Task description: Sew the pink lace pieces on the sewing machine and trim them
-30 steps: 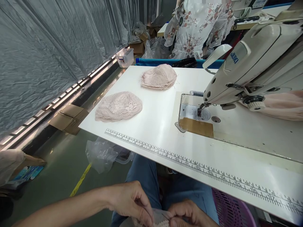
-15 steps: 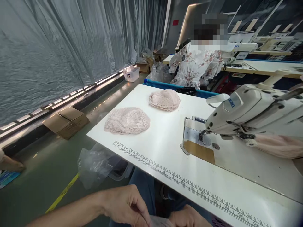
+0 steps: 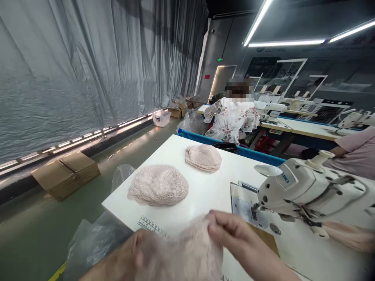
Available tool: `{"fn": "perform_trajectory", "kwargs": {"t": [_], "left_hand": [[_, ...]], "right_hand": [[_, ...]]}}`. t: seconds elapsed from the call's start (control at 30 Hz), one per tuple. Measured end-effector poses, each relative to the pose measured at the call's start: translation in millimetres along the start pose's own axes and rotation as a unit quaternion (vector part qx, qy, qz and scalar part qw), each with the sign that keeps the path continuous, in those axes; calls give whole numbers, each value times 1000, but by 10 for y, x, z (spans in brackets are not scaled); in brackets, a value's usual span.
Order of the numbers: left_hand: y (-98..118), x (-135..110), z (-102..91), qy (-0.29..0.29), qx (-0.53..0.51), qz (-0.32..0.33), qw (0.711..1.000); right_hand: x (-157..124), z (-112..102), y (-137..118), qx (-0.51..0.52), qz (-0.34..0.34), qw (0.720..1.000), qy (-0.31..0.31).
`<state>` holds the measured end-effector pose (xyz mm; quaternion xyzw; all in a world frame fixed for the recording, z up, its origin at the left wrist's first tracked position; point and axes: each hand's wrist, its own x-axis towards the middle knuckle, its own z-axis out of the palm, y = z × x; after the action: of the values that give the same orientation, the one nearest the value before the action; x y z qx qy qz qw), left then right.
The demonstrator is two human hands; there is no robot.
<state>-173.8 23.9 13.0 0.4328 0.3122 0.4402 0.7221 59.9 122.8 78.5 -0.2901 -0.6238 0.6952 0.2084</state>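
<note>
A thin pale-pink lace fabric piece [image 3: 190,249] hangs between my hands over the near edge of the white table [image 3: 205,195], blurred by motion. My left hand [image 3: 140,249] grips its left side, the fingers smeared. With thumb and fingers pinched, my right hand [image 3: 237,238] holds the upper right corner. Beyond them lies a stack of pale-pink lace pieces [image 3: 159,185], and farther back a smaller stack of pink fabric pieces [image 3: 203,158]. To the right of my right hand stands a white sewing machine [image 3: 293,187].
Pink cloth [image 3: 348,236] lies beneath the machine's arm. A blue cloth trough [image 3: 249,151] runs along the table's far edge. Ahead sits a person in a floral top [image 3: 231,121]; a pink sleeve [image 3: 357,146] shows at right. A cardboard box [image 3: 67,173] and plastic bag [image 3: 90,242] are at left.
Both hands have risen from below the table edge to above it, bringing the lace piece up and stretching it out between them. The view has tilted upward.
</note>
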Motion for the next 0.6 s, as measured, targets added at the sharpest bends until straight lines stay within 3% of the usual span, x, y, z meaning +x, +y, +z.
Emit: {"fn": "perform_trajectory", "kwargs": {"t": [0.07,0.17,0.23,0.33,0.4,0.5,0.6], "left_hand": [[119,147,-88,11,-81,42,996],[391,535,-225,55,-45,47,996],[658,909,-302,102,8,46,994],[1083,1603,-398,105,110,89,984],[1271,2094,-467,143,184,97,968],[1304,2733,-585,183,250,89,947],[1144,3108,-687,228,338,75,910]], "right_hand": [[250,-150,-61,26,-34,994,101],[679,-446,-92,49,-79,965,246],[980,-696,-104,43,-107,946,303],[1420,-1131,-125,22,-139,905,400],[1681,-1429,-120,-4,-141,875,463],[1971,-1816,-38,-66,-105,832,540],[2105,-2050,126,-148,-45,792,591]]}}
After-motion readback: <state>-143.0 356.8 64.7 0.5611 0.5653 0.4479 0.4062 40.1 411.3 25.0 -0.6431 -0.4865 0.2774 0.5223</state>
